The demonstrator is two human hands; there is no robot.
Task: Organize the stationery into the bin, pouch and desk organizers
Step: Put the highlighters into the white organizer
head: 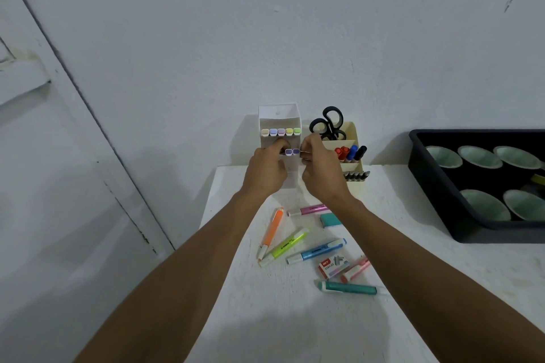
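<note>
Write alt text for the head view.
The left hand and right hand meet at the second row of markers in a white organizer at the back of the table. Highlighters, an eraser and a staples box lie in front; a black bin sits right.

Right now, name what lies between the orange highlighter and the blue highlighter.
A yellow highlighter lies between the orange highlighter and the blue highlighter, in the head view.

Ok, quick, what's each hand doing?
Left hand: curled against the white organizer, grip hidden, cannot tell.
Right hand: curled beside the purple markers, cannot tell.
</note>
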